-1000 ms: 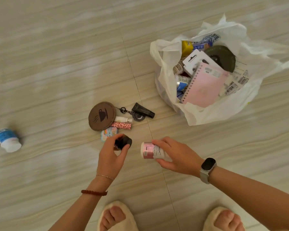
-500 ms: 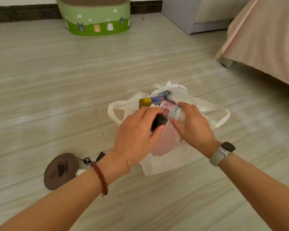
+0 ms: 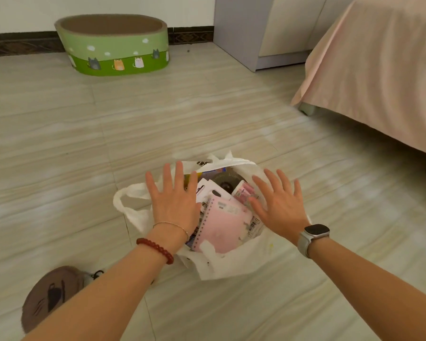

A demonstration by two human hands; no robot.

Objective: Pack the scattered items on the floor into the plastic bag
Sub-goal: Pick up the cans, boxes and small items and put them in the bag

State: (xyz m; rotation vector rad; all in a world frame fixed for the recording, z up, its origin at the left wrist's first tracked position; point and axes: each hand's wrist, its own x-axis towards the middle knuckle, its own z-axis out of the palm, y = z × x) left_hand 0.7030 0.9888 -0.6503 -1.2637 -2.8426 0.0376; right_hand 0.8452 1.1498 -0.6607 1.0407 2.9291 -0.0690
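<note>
The white plastic bag stands open on the floor in front of me. Inside it lie a pink spiral notebook, a dark round disc and a small pink-labelled bottle, among several other items. My left hand hovers over the bag's left side, palm down, fingers spread and empty. Over the right side, my right hand is also spread and empty. A brown round coffee-cup pouch lies on the floor at lower left, partly hidden by my left forearm, with a keyring beside it.
A green oval cat scratcher stands by the far wall. A grey cabinet is at the back right. A bed with a pink cover fills the right side.
Both hands carried the black object and the pink-labelled bottle from the floor to the bag and let go. They are now spread open above it. The view tilted up.
</note>
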